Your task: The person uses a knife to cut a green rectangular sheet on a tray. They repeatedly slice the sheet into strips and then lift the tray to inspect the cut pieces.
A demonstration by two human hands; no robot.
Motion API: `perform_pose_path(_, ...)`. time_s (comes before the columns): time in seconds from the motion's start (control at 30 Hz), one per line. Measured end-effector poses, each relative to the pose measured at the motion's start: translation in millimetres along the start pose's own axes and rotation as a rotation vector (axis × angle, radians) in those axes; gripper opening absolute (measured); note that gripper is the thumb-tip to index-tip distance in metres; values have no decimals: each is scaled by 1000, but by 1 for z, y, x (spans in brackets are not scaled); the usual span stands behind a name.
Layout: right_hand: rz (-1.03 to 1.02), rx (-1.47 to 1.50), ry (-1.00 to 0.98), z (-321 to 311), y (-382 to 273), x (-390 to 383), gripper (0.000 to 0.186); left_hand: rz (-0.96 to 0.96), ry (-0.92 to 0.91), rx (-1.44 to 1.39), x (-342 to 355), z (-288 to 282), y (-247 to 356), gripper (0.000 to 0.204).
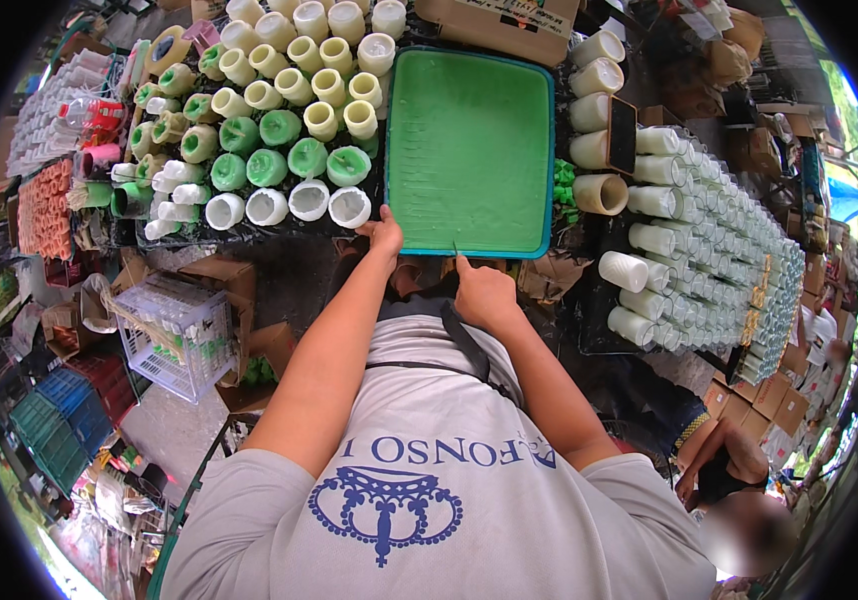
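Observation:
A shallow tray (551,150) with a blue rim holds a flat sheet of green wax-like material (469,150), marked by short lines along its left side. My left hand (381,238) grips the tray at its near left corner. In my right hand (486,293) is a small knife (456,249), its thin dark blade pointing away from me over the near edge of the sheet. The index finger lies along the knife, and its handle is hidden in my closed fingers.
Rows of cream, green and white candle cups (267,205) stand left of the tray. To its right are white pillar candles (589,150) and many clear glasses (709,215). A white plastic crate (174,330) is at lower left. Another person (724,460) is at lower right.

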State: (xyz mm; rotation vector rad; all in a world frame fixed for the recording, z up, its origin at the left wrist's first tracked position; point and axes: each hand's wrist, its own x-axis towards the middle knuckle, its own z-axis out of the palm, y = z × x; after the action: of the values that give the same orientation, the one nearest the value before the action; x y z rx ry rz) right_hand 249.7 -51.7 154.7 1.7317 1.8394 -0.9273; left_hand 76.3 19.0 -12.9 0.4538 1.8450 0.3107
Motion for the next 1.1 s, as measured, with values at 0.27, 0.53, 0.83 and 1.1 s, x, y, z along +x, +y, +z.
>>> perform_pose_path(0.27,-15,5,-138,-26,6,9,52,-15,65,55,6,5,-2,101)
perform_pose_path(0.53,29,94,94,-65,25,-3,55,1,72,12,16,7,-13,102)
perform_pose_path(0.83,46,58,470,-63,35,114,63,-26,54,15,19,5,-15,104)
perform_pose_path(1.1,20,52,521,-52,33,151,68,-21,48,37,12,2,-10,101)
